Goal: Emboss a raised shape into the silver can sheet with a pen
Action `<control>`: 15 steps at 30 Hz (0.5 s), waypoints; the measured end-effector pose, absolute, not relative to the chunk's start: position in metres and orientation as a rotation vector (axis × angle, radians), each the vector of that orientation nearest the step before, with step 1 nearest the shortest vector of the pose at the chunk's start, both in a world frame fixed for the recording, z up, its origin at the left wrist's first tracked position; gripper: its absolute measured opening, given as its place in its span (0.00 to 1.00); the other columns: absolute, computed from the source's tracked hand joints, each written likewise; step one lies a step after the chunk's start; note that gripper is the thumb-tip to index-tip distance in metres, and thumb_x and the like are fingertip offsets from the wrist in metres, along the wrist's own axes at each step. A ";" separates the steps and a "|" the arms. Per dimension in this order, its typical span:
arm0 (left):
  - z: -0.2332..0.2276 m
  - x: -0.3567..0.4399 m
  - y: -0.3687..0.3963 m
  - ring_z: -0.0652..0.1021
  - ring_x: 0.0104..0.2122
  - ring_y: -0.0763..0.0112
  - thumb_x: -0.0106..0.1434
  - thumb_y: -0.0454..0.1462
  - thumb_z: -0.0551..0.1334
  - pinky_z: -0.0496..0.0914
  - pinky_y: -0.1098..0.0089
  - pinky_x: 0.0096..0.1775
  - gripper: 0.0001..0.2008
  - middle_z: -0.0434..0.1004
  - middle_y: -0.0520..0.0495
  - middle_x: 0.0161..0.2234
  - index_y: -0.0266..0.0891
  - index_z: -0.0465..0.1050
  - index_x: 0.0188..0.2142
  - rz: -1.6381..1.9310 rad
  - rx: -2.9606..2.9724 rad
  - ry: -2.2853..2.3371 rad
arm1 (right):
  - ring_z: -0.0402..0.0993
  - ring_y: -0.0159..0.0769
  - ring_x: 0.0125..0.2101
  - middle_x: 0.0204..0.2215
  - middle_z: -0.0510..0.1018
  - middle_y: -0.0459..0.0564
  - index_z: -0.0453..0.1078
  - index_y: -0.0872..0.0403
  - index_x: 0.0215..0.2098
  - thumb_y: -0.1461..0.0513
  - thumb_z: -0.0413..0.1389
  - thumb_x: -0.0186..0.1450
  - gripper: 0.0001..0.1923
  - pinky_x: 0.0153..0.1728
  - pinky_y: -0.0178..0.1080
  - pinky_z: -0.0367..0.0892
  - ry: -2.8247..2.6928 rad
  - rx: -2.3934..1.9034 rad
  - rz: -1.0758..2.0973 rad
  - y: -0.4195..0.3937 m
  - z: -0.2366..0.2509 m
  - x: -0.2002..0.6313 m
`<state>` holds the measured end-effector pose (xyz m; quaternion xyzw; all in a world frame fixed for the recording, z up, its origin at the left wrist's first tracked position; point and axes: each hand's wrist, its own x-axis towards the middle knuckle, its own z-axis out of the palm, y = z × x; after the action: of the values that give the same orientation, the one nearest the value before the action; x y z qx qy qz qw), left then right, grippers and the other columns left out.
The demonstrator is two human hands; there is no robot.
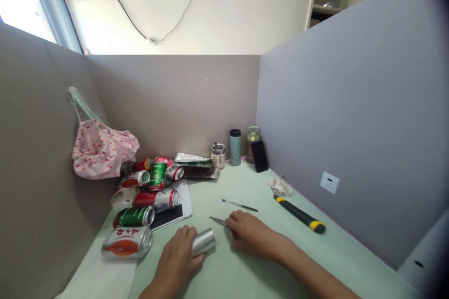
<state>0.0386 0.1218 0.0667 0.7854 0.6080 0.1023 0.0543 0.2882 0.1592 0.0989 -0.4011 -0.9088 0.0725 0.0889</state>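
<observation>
The left hand (pixel 178 254) lies with fingers wrapped over a bare silver metal can (pixel 203 242) lying on the pale green worktop (pixel 245 275), its long axis pointing towards the right hand (pixel 250 233). That hand's fingers close on a slim grey blade with a red handle (pixel 221 222), its tip just beside the can's open end

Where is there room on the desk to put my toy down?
Bare desk lies between the yellow-and-black knife and the near edge, and behind the thin tool toward the mugs. The left side is crowded with cans.
</observation>
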 end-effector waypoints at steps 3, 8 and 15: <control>0.070 0.040 0.122 0.75 0.47 0.57 0.53 0.33 0.58 0.65 0.63 0.45 0.13 0.73 0.46 0.43 0.44 0.67 0.40 0.288 2.366 1.862 | 0.73 0.47 0.42 0.40 0.77 0.55 0.73 0.54 0.39 0.64 0.60 0.62 0.06 0.40 0.41 0.66 -2.722 -1.223 0.249 0.158 0.094 0.291; 0.069 0.037 0.117 0.75 0.48 0.56 0.52 0.33 0.58 0.66 0.63 0.46 0.14 0.75 0.46 0.44 0.46 0.68 0.40 0.306 2.334 1.836 | 0.73 0.48 0.45 0.43 0.77 0.57 0.74 0.54 0.43 0.68 0.56 0.60 0.13 0.42 0.43 0.67 -2.654 -1.337 0.236 0.171 0.089 0.296; 0.068 0.030 0.120 0.77 0.47 0.52 0.52 0.36 0.60 0.68 0.59 0.47 0.14 0.77 0.43 0.43 0.44 0.71 0.41 0.611 2.101 1.806 | 0.68 0.62 0.55 0.53 0.73 0.71 0.71 0.61 0.54 0.67 0.55 0.65 0.19 0.54 0.59 0.63 -2.405 -1.570 0.192 0.191 0.086 0.312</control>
<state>0.0296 0.1204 0.0680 0.7320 0.6292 0.2129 0.1517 0.3116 0.1905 0.0861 -0.5406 -0.8283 0.0660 0.1313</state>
